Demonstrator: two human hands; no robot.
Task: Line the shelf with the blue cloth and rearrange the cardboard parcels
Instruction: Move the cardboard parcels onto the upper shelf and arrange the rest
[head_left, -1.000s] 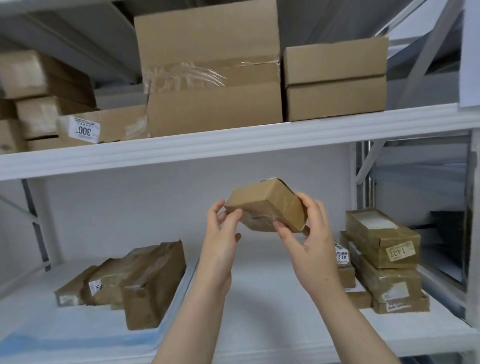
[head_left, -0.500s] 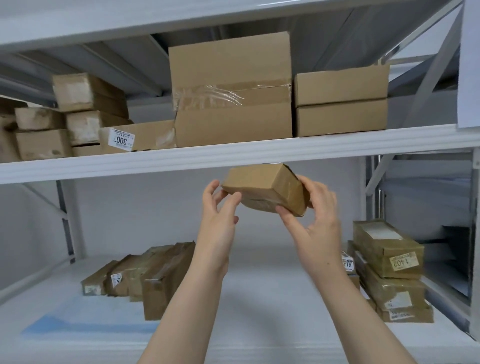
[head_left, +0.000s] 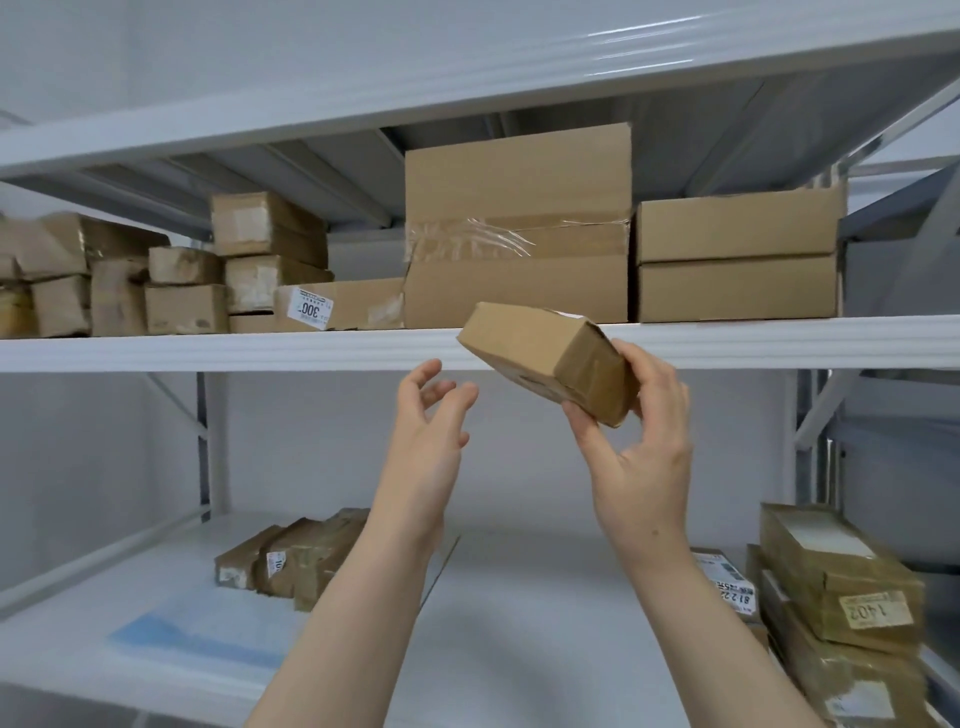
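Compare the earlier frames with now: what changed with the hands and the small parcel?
The left hand let go of the small parcel and is open beside it; the right hand alone grips it, lifted up to the front edge of the upper shelf. The stacked parcels and the blue cloth stayed put.

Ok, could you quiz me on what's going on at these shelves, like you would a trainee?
1. True or false: both hands grip the small parcel.
2. Where does the blue cloth lie? A) top shelf B) lower shelf C) floor
3. What number is on the white label left of the big box?
Key: 1 false, only the right hand grips it, the left hand is open; 2 B; 3 300.
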